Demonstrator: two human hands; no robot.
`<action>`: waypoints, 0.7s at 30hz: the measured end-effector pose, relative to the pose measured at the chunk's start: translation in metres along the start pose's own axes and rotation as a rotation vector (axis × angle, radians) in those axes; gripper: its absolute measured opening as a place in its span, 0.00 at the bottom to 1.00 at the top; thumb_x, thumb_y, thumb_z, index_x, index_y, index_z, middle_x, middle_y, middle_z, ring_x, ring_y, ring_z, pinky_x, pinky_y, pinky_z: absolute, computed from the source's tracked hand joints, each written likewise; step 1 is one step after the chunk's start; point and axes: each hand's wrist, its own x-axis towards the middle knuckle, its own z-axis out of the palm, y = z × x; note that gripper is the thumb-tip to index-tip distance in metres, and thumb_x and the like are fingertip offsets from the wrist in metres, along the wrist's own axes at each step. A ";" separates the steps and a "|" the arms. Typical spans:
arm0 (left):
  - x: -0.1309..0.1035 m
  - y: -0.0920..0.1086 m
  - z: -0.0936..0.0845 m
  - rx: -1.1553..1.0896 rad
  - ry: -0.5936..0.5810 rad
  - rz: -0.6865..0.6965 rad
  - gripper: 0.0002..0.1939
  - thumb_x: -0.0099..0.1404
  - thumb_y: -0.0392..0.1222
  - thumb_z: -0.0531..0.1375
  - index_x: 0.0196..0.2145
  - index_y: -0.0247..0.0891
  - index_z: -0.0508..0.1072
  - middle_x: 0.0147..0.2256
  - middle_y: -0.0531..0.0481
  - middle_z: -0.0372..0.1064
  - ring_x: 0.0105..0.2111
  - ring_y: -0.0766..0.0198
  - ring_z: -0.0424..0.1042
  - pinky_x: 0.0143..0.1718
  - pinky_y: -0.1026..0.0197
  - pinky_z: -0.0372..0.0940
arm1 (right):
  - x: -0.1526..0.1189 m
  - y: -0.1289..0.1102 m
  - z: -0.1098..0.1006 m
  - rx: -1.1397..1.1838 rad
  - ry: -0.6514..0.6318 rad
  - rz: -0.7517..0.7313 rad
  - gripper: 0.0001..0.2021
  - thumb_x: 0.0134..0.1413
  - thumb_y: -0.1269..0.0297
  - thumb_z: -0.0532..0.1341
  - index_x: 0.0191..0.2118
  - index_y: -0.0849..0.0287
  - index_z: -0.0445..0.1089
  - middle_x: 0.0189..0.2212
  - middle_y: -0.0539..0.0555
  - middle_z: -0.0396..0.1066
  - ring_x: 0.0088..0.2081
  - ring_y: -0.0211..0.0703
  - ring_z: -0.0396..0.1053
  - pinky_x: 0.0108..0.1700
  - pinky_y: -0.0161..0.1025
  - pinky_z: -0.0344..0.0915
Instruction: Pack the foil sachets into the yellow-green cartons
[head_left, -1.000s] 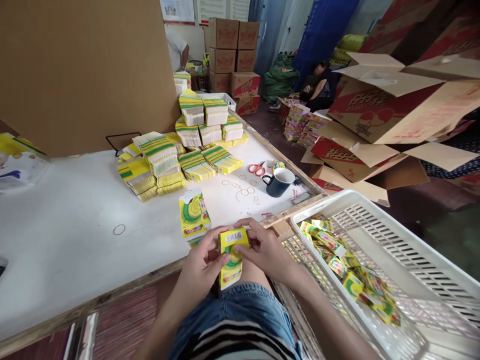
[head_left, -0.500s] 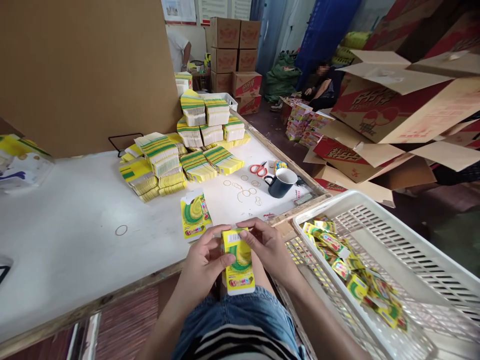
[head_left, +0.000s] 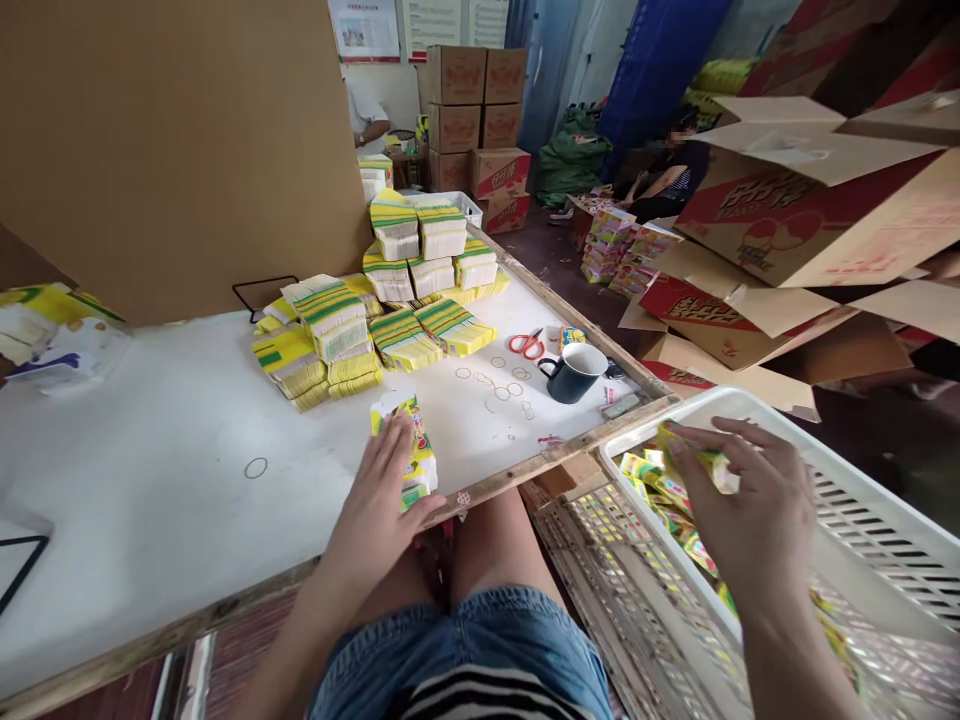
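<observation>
My left hand (head_left: 379, 485) lies with its fingers stretched out over a flat yellow-and-green printed carton (head_left: 422, 462) near the table's front edge. Part of that carton is hidden beneath the fingers. Over the left end of a white plastic basket (head_left: 731, 402), my right hand (head_left: 750, 500) grips a small yellow carton (head_left: 720, 470) between thumb and fingers. Much of the held carton is covered by the hand. Below it, several similar yellow packs (head_left: 667, 510) lie loose in the basket.
Bundled stacks of flat cartons (head_left: 337, 330) stand at the table's back. Red-handled scissors (head_left: 527, 345), a dark mug (head_left: 574, 373) and several rubber bands (head_left: 502, 392) lie to the right. Open cardboard boxes (head_left: 795, 215) pile up beyond the basket. Two other people are in the background.
Both hands held the yellow carton together over the lap. My right hand has carried it right, over the basket. My left hand has moved onto the flat carton on the table.
</observation>
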 end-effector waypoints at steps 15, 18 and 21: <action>-0.013 -0.008 -0.034 0.041 0.128 0.076 0.13 0.68 0.38 0.55 0.42 0.38 0.79 0.45 0.45 0.79 0.48 0.55 0.75 0.53 0.53 0.68 | -0.066 -0.126 0.088 1.022 -0.921 0.444 0.20 0.57 0.48 0.58 0.30 0.61 0.77 0.23 0.52 0.74 0.20 0.35 0.60 0.24 0.34 0.57; -0.031 0.007 -0.017 -0.052 0.179 0.402 0.14 0.64 0.30 0.58 0.45 0.39 0.77 0.45 0.47 0.78 0.51 0.60 0.73 0.56 0.58 0.65 | -0.066 -0.124 0.083 1.198 -0.951 0.571 0.16 0.54 0.49 0.63 0.34 0.59 0.77 0.23 0.49 0.73 0.20 0.34 0.61 0.24 0.32 0.57; -0.041 0.017 0.000 -0.191 0.239 0.355 0.19 0.62 0.29 0.61 0.51 0.41 0.74 0.53 0.45 0.72 0.56 0.58 0.68 0.59 0.56 0.62 | -0.068 -0.116 0.082 1.216 -0.894 0.617 0.14 0.49 0.52 0.67 0.33 0.58 0.77 0.25 0.49 0.74 0.24 0.37 0.65 0.26 0.32 0.60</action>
